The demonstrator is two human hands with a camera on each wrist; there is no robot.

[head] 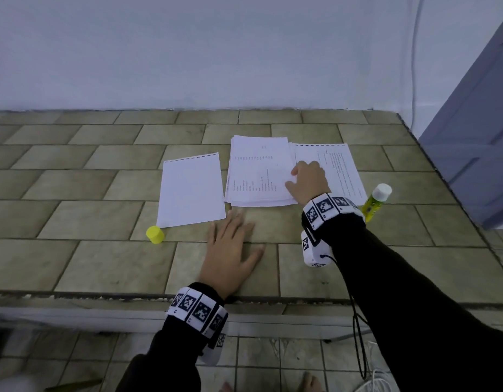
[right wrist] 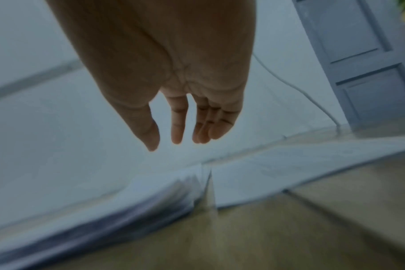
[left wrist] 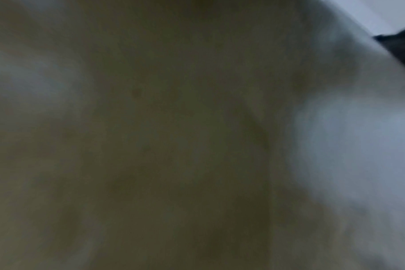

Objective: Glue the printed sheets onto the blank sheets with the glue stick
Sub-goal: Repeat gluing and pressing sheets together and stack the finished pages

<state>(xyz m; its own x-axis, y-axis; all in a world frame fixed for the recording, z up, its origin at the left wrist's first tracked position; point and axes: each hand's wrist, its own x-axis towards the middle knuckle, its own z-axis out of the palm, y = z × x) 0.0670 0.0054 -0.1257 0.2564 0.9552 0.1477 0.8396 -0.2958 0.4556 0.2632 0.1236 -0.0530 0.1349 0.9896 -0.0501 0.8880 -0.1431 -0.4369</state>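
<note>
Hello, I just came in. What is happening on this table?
A person is preparing to glue papers. The right hand reaches over the stack of printed sheets, fingers relaxed, holding nothing. The left hand lies flat on the tiled table. A blank sheet lies to the left. The glue stick is uncapped; its yellow cap stands apart.

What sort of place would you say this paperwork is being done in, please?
Probably an indoor room at home, not an office: the work surface is a tiled counter against a plain wall, with a panelled door at the right.
</note>
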